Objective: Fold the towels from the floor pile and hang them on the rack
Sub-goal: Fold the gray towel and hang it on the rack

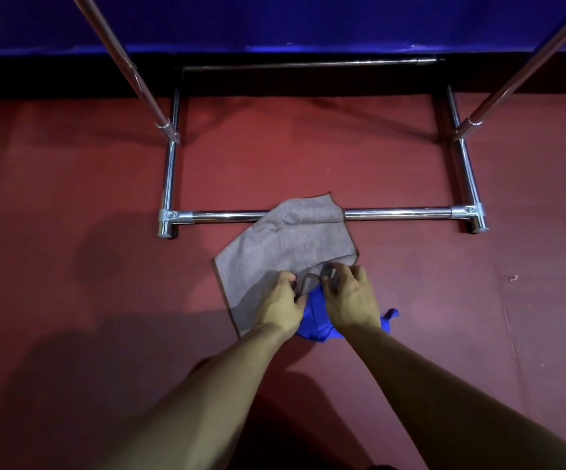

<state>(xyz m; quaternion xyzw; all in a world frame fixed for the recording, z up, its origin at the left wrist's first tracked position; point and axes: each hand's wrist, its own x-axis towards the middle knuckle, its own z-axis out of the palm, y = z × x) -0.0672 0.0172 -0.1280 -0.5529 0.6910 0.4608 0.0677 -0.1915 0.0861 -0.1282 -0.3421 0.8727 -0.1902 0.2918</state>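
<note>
The grey towel [285, 245] lies spread on the floor [71, 198], its far corner over the near bar of the rack [397, 213]. The left hand [279, 305] and the right hand [351, 298] both pinch its near edge with curled fingers, above a crumpled blue towel [318, 320]. I judge the folding is only beginning; next, lift this edge and carry it to the far side.

We saw the rack [308, 213] standing on the floor [71, 266] against the wall [274, 22], its front bar nearest us. One towel [274, 252] lay across the middle of that bar and down onto the floor. A second towel [318, 320] lay partly under its near edge, where our left hand [279, 308] and right hand [351, 300] met.
</note>
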